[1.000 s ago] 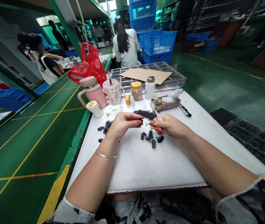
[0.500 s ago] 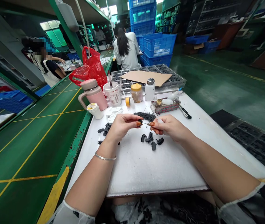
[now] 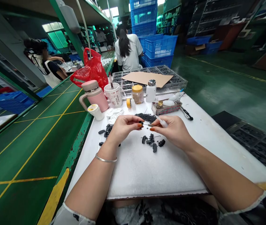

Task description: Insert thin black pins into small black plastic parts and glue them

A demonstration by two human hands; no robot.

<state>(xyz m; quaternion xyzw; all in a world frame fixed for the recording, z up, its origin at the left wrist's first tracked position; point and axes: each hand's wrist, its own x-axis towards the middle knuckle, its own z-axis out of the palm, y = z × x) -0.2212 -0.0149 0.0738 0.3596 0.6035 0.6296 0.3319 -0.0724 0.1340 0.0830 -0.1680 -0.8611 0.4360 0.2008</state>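
My left hand (image 3: pixel 124 128) pinches a small black plastic part (image 3: pixel 141 122) between thumb and fingertips. My right hand (image 3: pixel 173 128) is closed on a thin metal tool (image 3: pixel 149 125), whose tip points left at that part; its exact kind is too small to tell. A small white bottle with a pointed nozzle (image 3: pixel 163 122) shows at the right fingers; whether they grip it too, I cannot tell. Below the hands lie several loose black parts (image 3: pixel 154 147) with thin pins. Behind them is a heap of tiny black pieces (image 3: pixel 147 117). More black parts (image 3: pixel 108 129) lie partly behind my left hand.
Along the back of the white table (image 3: pixel 156 178) stand a pink flask (image 3: pixel 98 100), a plastic cup (image 3: pixel 113 95), a yellow-lidded jar (image 3: pixel 138 94), a white pump bottle (image 3: pixel 151 91) and a small box (image 3: pixel 167 107). A box cutter (image 3: pixel 187 114) lies right. A green conveyor (image 3: pixel 36 140) runs left.
My right fingers have shifted slightly, and more of the white bottle shows at them. The left hand keeps its pinch on the black part. The view has moved a little.
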